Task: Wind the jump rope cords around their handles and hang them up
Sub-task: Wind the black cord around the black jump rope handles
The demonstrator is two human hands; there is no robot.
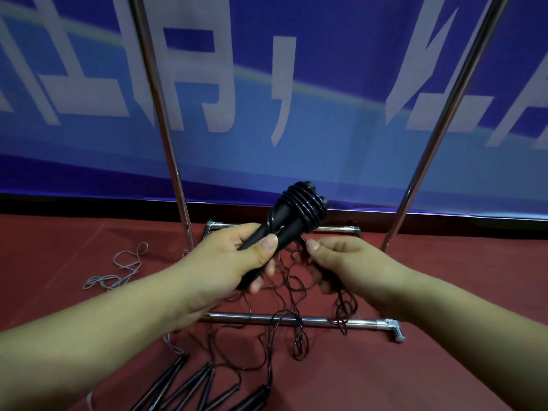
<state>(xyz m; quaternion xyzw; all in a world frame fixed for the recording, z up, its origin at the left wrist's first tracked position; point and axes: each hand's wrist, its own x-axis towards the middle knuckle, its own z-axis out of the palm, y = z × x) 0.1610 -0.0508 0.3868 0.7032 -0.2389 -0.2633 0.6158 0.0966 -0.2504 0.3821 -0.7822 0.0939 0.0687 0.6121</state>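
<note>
A pair of black handles (284, 223) is gripped in the left hand (234, 262), fingers curled round the lower shafts, and is held above the rack's base bar (296, 320). Several turns of black cord (308, 209) are already wound near the upper ends. The loose cord is pinched between thumb and fingers of the right hand (341, 262), and the rest trails in tangles (probably light, thin and springy) to the red floor (444, 366). The handles appear stiff and smooth; they are best held low, clear of the coils, while the cord is fed under light tension.
</note>
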